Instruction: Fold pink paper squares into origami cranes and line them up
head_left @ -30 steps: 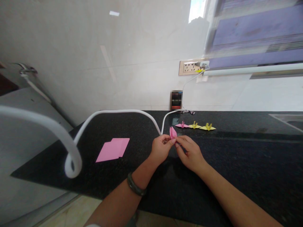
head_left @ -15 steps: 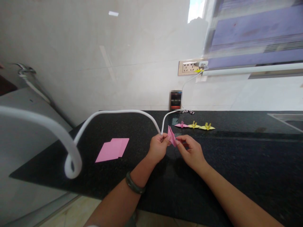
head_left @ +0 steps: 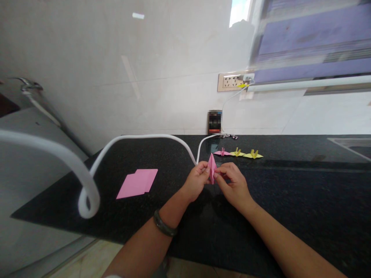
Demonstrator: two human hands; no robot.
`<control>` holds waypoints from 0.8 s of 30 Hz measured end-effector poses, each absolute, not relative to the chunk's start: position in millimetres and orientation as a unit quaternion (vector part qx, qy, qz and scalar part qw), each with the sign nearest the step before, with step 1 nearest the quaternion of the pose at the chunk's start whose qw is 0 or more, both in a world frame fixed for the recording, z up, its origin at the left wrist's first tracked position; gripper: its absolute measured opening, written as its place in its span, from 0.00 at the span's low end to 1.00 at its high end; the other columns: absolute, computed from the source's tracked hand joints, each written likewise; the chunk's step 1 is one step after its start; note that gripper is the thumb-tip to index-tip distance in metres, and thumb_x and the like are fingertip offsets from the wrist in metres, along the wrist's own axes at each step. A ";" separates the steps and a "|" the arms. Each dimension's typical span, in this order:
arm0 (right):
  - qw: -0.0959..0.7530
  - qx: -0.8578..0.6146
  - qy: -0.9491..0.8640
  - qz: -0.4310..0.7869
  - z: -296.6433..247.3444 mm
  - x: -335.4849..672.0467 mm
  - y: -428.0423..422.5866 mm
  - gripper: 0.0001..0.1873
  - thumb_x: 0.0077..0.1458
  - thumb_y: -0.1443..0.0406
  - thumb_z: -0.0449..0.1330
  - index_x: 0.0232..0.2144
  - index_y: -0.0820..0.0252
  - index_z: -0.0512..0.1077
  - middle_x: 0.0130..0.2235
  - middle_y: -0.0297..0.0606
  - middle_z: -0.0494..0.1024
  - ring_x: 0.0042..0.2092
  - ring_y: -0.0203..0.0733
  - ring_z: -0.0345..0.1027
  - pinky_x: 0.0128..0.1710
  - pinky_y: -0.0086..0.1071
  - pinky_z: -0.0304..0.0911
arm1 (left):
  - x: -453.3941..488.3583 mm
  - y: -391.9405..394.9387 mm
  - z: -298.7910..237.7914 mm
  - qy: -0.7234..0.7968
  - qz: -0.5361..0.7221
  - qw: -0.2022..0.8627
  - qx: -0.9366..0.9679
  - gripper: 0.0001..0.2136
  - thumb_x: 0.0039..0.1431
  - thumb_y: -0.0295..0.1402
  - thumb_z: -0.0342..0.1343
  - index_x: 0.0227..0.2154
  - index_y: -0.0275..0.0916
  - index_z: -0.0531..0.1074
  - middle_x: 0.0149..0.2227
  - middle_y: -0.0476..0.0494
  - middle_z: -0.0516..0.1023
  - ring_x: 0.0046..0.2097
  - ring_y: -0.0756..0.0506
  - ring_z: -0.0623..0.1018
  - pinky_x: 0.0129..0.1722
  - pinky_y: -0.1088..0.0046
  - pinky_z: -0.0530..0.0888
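Note:
Between my hands, above the dark counter [head_left: 179, 220], a piece of folded pink origami paper [head_left: 212, 166] stands upright as a narrow pointed diamond. My left hand [head_left: 197, 180] pinches its left side between thumb and fingers. From the right, my right hand [head_left: 232, 179] grips the other side with thumb and forefinger. Behind it sit three finished paper cranes in a row: a pink crane [head_left: 222, 153], a yellow crane [head_left: 237, 153] and another yellow crane [head_left: 253, 155]. Flat pink paper sheets [head_left: 137, 183] overlap to the left of my left hand.
A thick white flexible tube [head_left: 150, 136] arcs over the counter's left side and dips behind my left hand. A phone-like device with a blurred screen [head_left: 215, 122] leans on the wall, its cable running to a wall socket [head_left: 232, 82]. A sink edge [head_left: 344, 148] lies far right.
The folded pink paper has turned from a slanted shape with split tips to an upright diamond. My left hand has shifted slightly right, closer to my right hand.

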State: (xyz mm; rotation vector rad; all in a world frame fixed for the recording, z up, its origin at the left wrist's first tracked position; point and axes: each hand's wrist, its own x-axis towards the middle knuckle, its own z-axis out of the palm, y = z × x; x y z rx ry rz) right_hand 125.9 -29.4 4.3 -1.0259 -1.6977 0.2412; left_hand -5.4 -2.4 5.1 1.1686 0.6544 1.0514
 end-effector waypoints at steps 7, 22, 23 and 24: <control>0.561 -0.432 -0.686 0.167 0.0 123.0 -28.3 0.05 0.48 0.67 0.55 0.30 0.57 0.68 0.33 0.38 0.67 0.33 0.37 0.64 0.28 0.30 0.64 | -3.8 -4.7 5.3 0.278 0.472 0.690 0.473 0.10 0.47 0.37 0.54 0.28 0.35 0.64 0.28 0.48 0.69 0.29 0.53 0.70 0.31 0.74 0.68; 0.558 -0.466 -0.600 0.335 -2.7 124.0 -23.6 0.08 0.47 0.62 0.54 0.24 0.62 0.67 0.22 0.33 0.69 0.23 0.34 0.63 0.25 0.28 0.61 | -4.4 -5.0 4.5 0.266 0.471 0.725 0.426 0.12 0.43 0.36 0.58 0.28 0.33 0.67 0.26 0.48 0.69 0.27 0.53 0.70 0.30 0.73 0.68; 0.553 -0.478 -0.604 0.316 -3.1 124.0 -24.0 0.08 0.47 0.62 0.55 0.24 0.62 0.67 0.22 0.33 0.69 0.23 0.34 0.62 0.24 0.27 0.60 | -4.5 -5.3 4.4 0.268 0.471 0.722 0.429 0.11 0.44 0.36 0.58 0.28 0.33 0.67 0.26 0.48 0.69 0.27 0.53 0.69 0.30 0.74 0.67; 0.549 -0.489 -0.609 0.297 -3.3 124.0 -24.7 0.08 0.47 0.62 0.55 0.23 0.62 0.67 0.21 0.33 0.69 0.23 0.34 0.62 0.24 0.27 0.59 | -4.6 -5.6 4.5 0.270 0.471 0.719 0.433 0.11 0.44 0.35 0.58 0.28 0.33 0.67 0.26 0.48 0.68 0.26 0.54 0.69 0.29 0.75 0.67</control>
